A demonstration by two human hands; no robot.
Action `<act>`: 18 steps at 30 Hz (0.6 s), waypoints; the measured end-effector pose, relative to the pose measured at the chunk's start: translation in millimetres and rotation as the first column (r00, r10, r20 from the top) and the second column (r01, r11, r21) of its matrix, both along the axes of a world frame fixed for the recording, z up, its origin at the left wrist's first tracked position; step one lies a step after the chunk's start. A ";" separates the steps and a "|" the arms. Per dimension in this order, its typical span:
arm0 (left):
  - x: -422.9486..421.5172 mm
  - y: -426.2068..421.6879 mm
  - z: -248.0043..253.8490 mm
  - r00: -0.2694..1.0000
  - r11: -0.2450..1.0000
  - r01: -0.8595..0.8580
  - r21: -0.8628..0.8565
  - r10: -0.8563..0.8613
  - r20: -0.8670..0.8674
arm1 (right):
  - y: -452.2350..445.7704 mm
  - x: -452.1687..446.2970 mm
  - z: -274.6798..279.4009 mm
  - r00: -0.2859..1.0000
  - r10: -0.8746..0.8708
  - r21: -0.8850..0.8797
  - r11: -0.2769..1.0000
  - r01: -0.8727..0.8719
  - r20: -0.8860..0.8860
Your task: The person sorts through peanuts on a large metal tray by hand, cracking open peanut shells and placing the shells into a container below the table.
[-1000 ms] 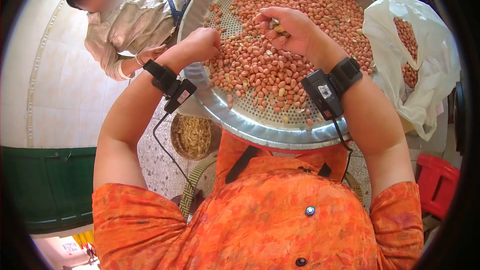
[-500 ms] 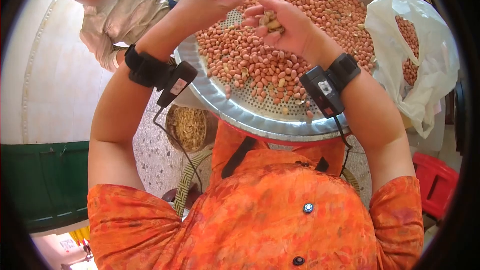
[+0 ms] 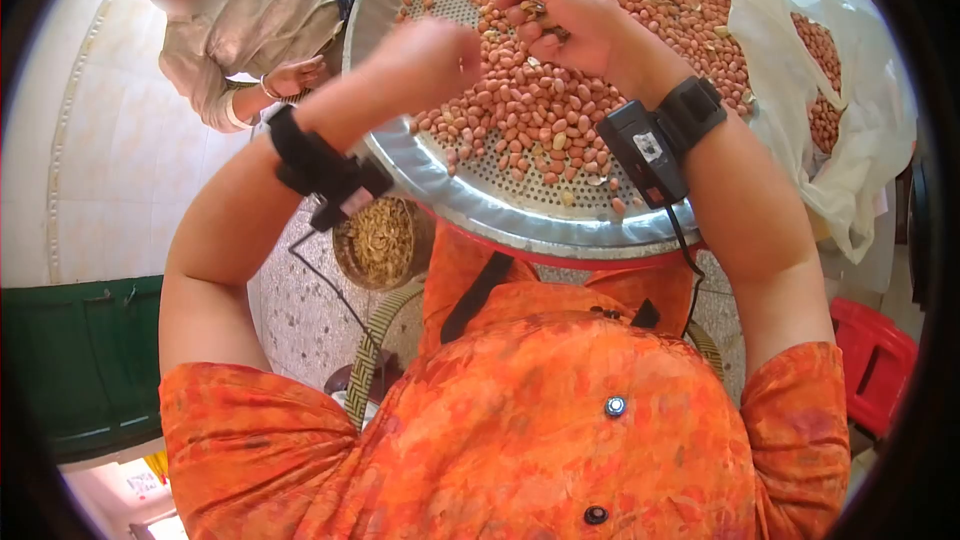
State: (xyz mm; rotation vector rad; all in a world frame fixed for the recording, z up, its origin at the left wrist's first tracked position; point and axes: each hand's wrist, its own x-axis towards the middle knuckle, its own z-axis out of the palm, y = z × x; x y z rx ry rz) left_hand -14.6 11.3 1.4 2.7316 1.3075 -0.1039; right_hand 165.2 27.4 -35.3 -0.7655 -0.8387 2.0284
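Note:
My right hand (image 3: 578,28) is over the perforated metal tray (image 3: 440,195), palm turned up and fingers curled round several peanuts (image 3: 548,32), some with bits of shell. To its left, above the tray's near left part, my left hand (image 3: 435,58) is smeared by motion. Its fingers look curled in; what they hold, if anything, is hidden. Loose shelled peanuts (image 3: 545,105) with reddish skins cover much of the tray. A few paler pieces lie among them.
A white plastic bag (image 3: 775,25) with more peanuts stands at the right. Below the tray's left rim is a container of empty shells (image 3: 375,245). Another person (image 3: 255,25) sits at the upper left, one hand near the tray. A red stool (image 3: 875,365) is at the lower right.
My left hand has moved down and left, away from my right hand. The fingers of my right hand have curled further over the peanuts. The other person's hand has come into view.

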 end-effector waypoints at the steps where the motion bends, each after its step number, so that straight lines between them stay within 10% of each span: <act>1: 3.1 4.5 20.0 0.985 0.986 -0.113 -0.122 0.127 0.114 | -3.3 -4.1 2.6 0.997 -0.026 -0.023 0.999 0.028 0.077; 2: -1.9 15.6 22.8 0.962 0.998 0.049 0.047 -0.060 0.266 | -6.6 -7.1 3.3 0.987 -0.049 -0.046 0.997 0.056 0.154; 3: 9.0 3.4 41.5 0.869 0.942 -0.146 -0.301 0.268 0.417 | -8.3 -8.3 2.5 0.987 -0.045 -0.053 0.997 0.054 0.155; 6: 2.5 4.6 48.8 0.855 0.896 -0.191 -0.400 0.352 0.381 | -8.1 -9.7 4.4 0.995 0.089 -0.086 0.992 -0.093 -0.048; 9: -26.1 13.0 7.8 1.000 0.973 0.010 -0.231 -0.014 -0.013 | 14.9 -6.0 -12.0 0.972 0.123 0.020 0.992 -0.122 -0.200; 18: -28.2 -12.7 -16.4 0.972 0.961 -0.110 -0.253 0.051 -0.229 | 18.6 2.9 -8.8 0.981 0.078 0.026 0.997 -0.074 -0.179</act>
